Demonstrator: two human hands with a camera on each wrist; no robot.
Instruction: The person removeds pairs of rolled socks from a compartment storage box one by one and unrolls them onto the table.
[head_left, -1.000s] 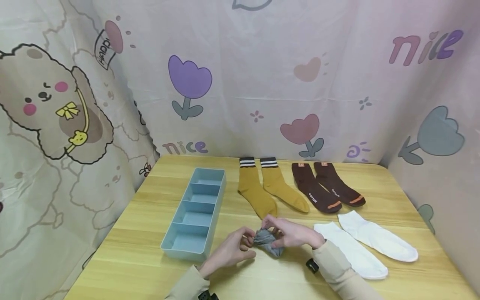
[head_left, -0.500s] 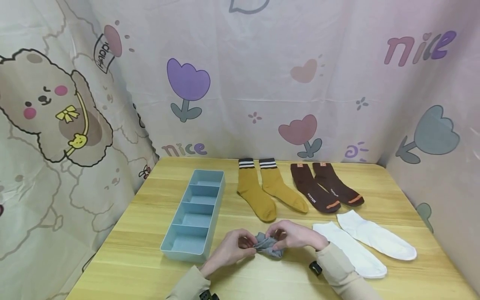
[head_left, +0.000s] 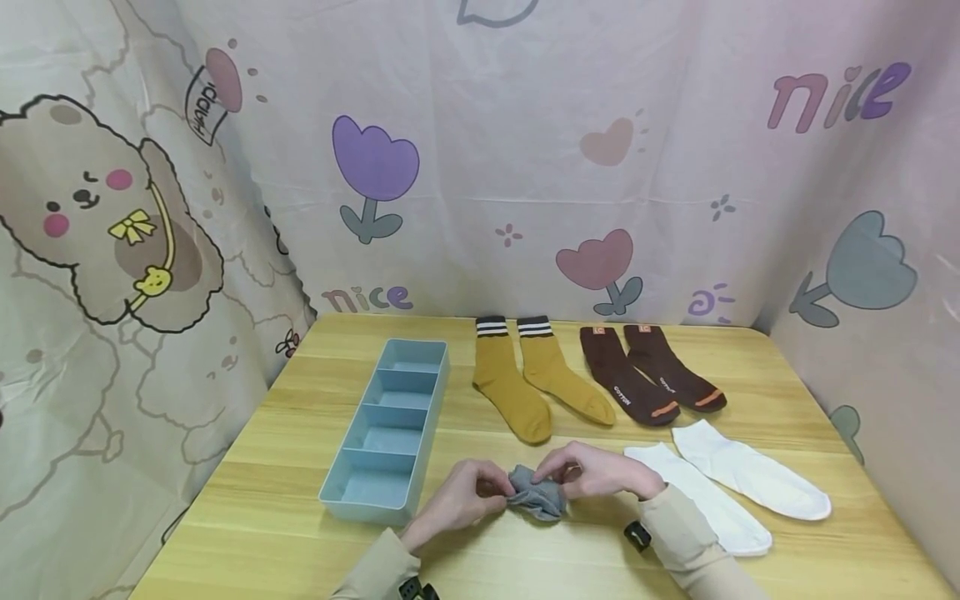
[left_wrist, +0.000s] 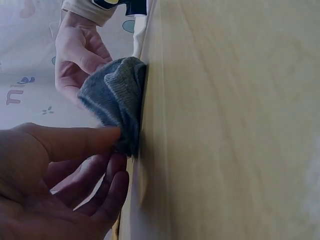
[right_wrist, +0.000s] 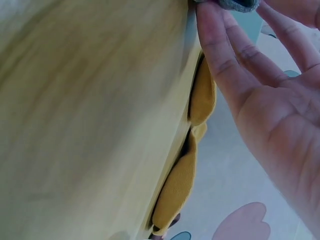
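Observation:
A bunched-up grey sock (head_left: 538, 497) lies on the table between both hands. My left hand (head_left: 467, 498) pinches its left end; in the left wrist view the thumb (left_wrist: 95, 140) presses on the ribbed grey fabric (left_wrist: 115, 92) with the fingers beneath. On the other side my right hand (head_left: 600, 471) holds the bundle with its fingertips. In the right wrist view, only a small edge of the sock (right_wrist: 241, 4) shows at the top, and the right fingers (right_wrist: 220, 55) reach up to it, fairly long and only slightly bent.
A light blue divided box (head_left: 429, 454) with several compartments stands to the left. Behind the hands lie two mustard socks (head_left: 517, 404) with striped cuffs and two dark brown socks (head_left: 626, 379). Two white socks (head_left: 753, 471) lie at the right, one partly behind the right forearm.
My left fingers have closed onto the grey sock's left end. The right hand has shifted slightly right and toward me, and the bundle has become more compact. The other socks and box stay put.

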